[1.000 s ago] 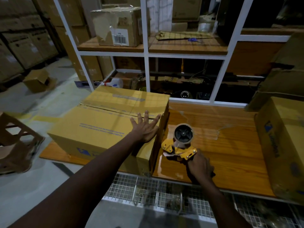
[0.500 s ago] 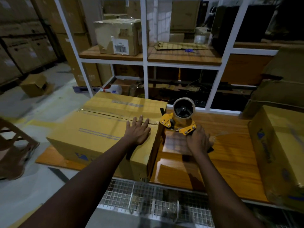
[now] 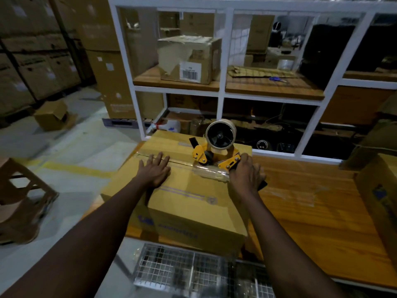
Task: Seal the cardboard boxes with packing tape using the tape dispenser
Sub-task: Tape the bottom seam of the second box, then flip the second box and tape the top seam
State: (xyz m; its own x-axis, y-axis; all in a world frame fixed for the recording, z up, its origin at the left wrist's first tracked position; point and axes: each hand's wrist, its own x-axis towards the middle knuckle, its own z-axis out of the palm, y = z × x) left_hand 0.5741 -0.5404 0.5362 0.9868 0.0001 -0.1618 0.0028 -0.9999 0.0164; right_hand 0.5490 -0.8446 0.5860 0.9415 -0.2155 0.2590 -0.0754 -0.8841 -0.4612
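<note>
Head view: right hand (image 3: 245, 175) gripped tape dispenser (image 3: 214, 151) on cardboard box (image 3: 193, 203); left hand (image 3: 154, 171) flat, pressing lid. Risk: dispenser tilt skewing packing tape (image 3: 211, 173) off seam (image 3: 180, 163).

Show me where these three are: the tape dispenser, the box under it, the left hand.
tape dispenser (image 3: 219, 137): head view, on the hub of the tape roll.
box (image 3: 189, 190): head view, on its bare top flap.
left hand (image 3: 155, 171): head view, on the back of the hand.
</note>
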